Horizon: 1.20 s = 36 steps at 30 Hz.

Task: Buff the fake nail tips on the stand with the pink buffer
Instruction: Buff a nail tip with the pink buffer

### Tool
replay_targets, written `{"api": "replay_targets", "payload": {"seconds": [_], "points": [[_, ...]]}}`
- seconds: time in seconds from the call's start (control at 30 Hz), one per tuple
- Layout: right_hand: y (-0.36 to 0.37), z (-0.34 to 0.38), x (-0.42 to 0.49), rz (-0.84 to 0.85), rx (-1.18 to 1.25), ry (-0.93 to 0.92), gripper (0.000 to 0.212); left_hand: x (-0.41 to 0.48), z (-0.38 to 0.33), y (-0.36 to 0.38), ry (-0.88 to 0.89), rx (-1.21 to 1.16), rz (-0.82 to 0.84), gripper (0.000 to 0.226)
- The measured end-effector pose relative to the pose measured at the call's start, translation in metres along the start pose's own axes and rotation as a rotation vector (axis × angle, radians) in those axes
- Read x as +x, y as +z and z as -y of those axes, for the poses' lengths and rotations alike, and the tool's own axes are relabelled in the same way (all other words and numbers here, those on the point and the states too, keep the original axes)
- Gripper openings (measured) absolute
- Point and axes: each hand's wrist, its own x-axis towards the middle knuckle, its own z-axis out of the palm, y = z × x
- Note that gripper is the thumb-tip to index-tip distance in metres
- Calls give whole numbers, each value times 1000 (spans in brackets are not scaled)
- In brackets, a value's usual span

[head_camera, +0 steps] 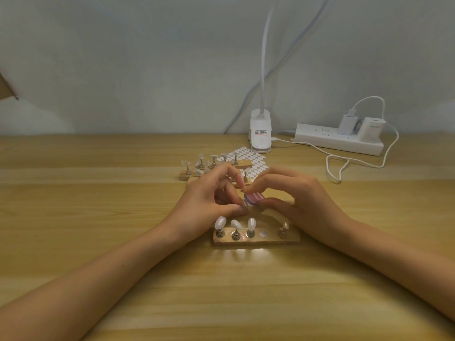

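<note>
A wooden stand (270,240) lies near me on the table with three clear nail tips (235,225) on metal pegs at its left, one bare spot and a peg (283,230) at its right. Just behind the stand, my right hand (295,195) pinches the pink buffer (328,198). My left hand (209,195) pinches a small peg with a nail tip (244,205), held against the buffer's end. The tip itself is mostly hidden by my fingers.
Two more wooden stands with nail tips (204,166) and a sheet of white adhesive tabs (248,156) lie behind my hands. Farther back stand a white clip lamp (260,134) and a power strip (337,141) with plugged chargers and a looping white cable (344,166).
</note>
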Motion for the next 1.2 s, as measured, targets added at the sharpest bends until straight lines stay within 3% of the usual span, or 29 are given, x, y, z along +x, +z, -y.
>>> {"api": "replay_targets", "payload": {"seconds": [0.43,0.57,0.67,1.0,1.1,1.2], "points": [[1,-1,1,8,-13,-9,16,0,0,0,5,1,2,35],[3,0,-1,36,-29,-93,16,0,0,1,0,-31,-3,35],[1,-1,1,13,-5,-19,17,0,1,1,7,-27,-6,38],[2,0,0,26,-31,-93,18,1,1,1,8,-40,-6,40],[1,-1,1,0,-26,-20,20,1,2,1,12,-36,4,41],[1,1,0,9,-19,-83,19,1,2,1,13,-39,1,40]]}}
